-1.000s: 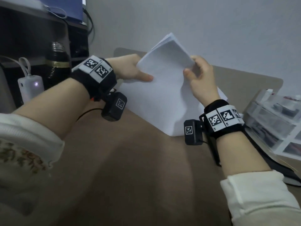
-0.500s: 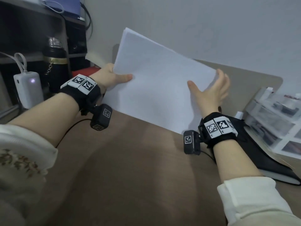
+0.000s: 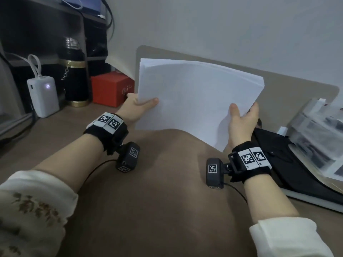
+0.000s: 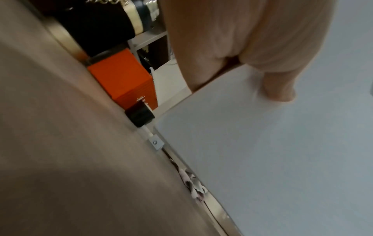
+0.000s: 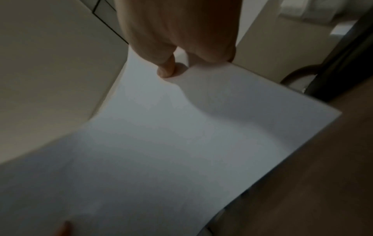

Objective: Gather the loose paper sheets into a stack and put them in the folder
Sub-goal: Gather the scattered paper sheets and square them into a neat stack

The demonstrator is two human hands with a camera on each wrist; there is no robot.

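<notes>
A stack of white paper sheets (image 3: 193,97) is held up above the brown desk, tilted toward me. My left hand (image 3: 138,105) pinches its left edge, thumb on the front face; the left wrist view shows that hand (image 4: 238,52) on the paper (image 4: 282,151). My right hand (image 3: 243,117) holds the stack's right lower edge, thumb on the front and fingers behind; in the right wrist view the fingers (image 5: 171,67) pinch the sheets (image 5: 171,151). A black folder (image 3: 297,164) lies shut on the desk at the right, beside my right wrist.
A red box (image 3: 111,88), a black flask (image 3: 74,71) and a white power bank (image 3: 43,95) stand at the back left. Clear plastic sleeves with papers (image 3: 319,138) lie at the far right. The brown desk (image 3: 157,210) stretches before me.
The stack has been turned from a bent bundle to a flat, landscape sheaf and lowered slightly. Both hands shifted to its lower side edges, the left hand moving left and down.
</notes>
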